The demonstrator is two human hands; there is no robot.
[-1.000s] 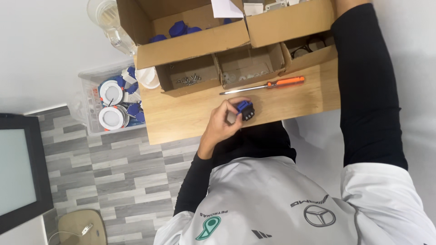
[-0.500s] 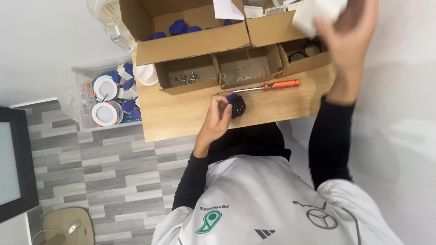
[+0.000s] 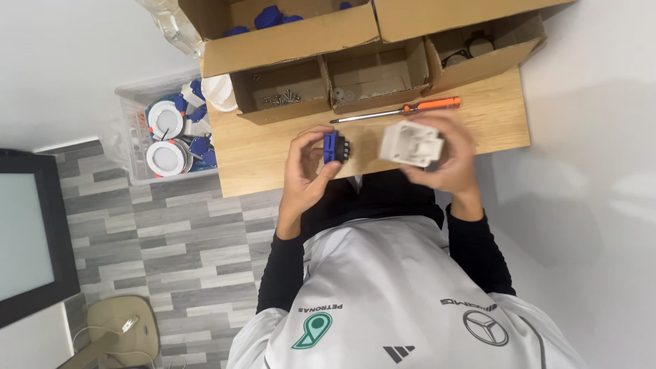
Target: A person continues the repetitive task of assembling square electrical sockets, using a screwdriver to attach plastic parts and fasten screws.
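My left hand [image 3: 304,171] grips a small blue and black part [image 3: 335,147] over the wooden table [image 3: 253,160], near its front edge. My right hand [image 3: 456,160] holds a white square plastic housing [image 3: 412,143] just to the right of that part, a small gap between the two. Both are held a little above the table top. An orange-handled screwdriver [image 3: 410,109] lies on the table just beyond my hands.
Open cardboard boxes line the table's far side: one with screws [image 3: 277,96], one with pale bits [image 3: 376,75], one with black rings [image 3: 478,44], a larger one with blue parts [image 3: 273,17]. A clear bin [image 3: 137,92] of white round fixtures stands left. A dark screen [image 3: 27,232] is at far left.
My right hand reached to the far boxes, came back with the white housing and brought it down beside my left hand. The left hand kept hold of the blue and black part.
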